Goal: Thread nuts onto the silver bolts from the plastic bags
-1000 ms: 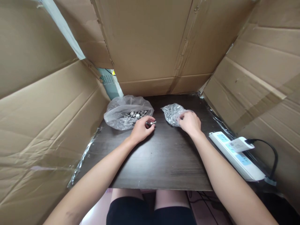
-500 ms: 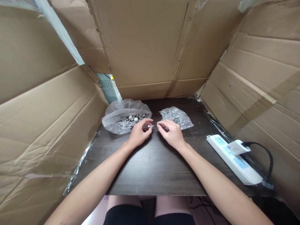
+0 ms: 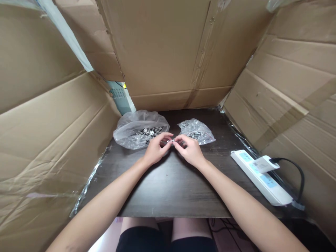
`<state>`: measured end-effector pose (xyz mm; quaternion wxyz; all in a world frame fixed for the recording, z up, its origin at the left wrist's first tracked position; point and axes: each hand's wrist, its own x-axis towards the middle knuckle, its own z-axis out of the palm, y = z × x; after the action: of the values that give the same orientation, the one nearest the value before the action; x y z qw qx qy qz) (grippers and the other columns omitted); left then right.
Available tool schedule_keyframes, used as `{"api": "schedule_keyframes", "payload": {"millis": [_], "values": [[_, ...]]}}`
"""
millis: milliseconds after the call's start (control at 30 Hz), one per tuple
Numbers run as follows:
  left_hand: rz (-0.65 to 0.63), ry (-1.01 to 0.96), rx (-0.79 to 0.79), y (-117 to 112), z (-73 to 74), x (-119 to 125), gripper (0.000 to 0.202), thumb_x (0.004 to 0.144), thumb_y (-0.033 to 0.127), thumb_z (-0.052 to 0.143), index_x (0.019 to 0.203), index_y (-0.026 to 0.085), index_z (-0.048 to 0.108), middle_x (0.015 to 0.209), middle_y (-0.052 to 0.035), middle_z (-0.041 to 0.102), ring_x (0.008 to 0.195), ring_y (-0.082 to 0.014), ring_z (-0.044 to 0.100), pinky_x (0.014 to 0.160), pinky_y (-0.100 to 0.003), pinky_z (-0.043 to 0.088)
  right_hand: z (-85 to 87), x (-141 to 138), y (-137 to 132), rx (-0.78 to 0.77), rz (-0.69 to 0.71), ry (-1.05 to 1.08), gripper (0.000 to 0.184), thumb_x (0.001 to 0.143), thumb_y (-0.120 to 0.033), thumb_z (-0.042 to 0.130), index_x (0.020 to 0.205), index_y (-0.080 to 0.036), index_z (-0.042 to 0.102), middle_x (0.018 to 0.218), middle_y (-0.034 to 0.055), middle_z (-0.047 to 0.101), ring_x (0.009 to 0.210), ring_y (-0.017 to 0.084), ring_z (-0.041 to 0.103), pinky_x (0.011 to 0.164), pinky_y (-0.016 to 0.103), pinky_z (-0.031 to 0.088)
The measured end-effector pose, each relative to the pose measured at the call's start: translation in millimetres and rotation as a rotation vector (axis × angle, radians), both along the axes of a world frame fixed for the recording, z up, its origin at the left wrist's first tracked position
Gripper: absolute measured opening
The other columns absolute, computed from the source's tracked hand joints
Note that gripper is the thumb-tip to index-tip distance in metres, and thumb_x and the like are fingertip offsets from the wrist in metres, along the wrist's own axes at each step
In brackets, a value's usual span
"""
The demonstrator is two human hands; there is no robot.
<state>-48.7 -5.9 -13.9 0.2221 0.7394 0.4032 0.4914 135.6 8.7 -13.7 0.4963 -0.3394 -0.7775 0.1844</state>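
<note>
My left hand pinches a small metal bolt between thumb and fingers, its shank pointing right. The fingertips of my right hand are closed at the bolt's far end, around a tiny piece too small to name. Both hands meet just above the table. Behind my left hand lies an open clear plastic bag with many bolts in it. Another clear bag, holding small metal parts, lies just beyond my right hand.
A white power strip with a plugged-in white adapter and black cable lies at the right of the dark table. Cardboard walls enclose the table at the back and on both sides.
My right hand has moved left, closing the gap to the bolt, so its fingertips now meet the shank's end. My left hand still grips the bolt.
</note>
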Motion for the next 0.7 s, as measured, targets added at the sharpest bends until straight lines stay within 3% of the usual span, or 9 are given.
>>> {"api": "schedule_keyframes", "payload": {"millis": [167, 333, 700], "values": [[-0.013, 0.058, 0.02, 0.2, -1.5, -1.2, 0.029, 0.095, 0.026, 0.059, 0.123, 0.018, 0.063, 0.106, -0.0077, 0.072, 0.094, -0.018, 0.069, 0.078, -0.027, 0.054, 0.4, 1.1, 0.9, 0.027, 0.019, -0.008, 0.008, 0.09, -0.024, 0.062, 0.087, -0.02, 0.068, 0.086, 0.0047, 0.068, 0.071, 0.015, 0.063, 0.061, 0.026, 0.053], [-0.028, 0.093, 0.04, 0.4, -2.9, -1.2, 0.031, 0.097, 0.026, 0.056, 0.127, 0.018, 0.06, 0.108, -0.0082, 0.072, 0.096, -0.0189, 0.069, 0.079, -0.027, 0.055, 0.8, 1.3, 0.2, 0.044, 0.049, -0.024, 0.017, 0.091, -0.023, 0.062, 0.102, -0.02, 0.074, 0.096, 0.006, 0.071, 0.071, 0.015, 0.064, 0.062, 0.027, 0.054], [-0.001, 0.186, 0.05, 0.3, -4.8, -1.7, 0.033, 0.1, 0.025, 0.049, 0.132, 0.02, 0.055, 0.105, -0.0064, 0.071, 0.094, -0.0188, 0.069, 0.081, -0.028, 0.053, 0.0, 1.3, 1.1, -0.017, 0.056, -0.005, 0.012, 0.087, -0.021, 0.065, 0.093, -0.02, 0.075, 0.085, 0.0039, 0.072, 0.071, 0.015, 0.066, 0.064, 0.027, 0.055]]}}
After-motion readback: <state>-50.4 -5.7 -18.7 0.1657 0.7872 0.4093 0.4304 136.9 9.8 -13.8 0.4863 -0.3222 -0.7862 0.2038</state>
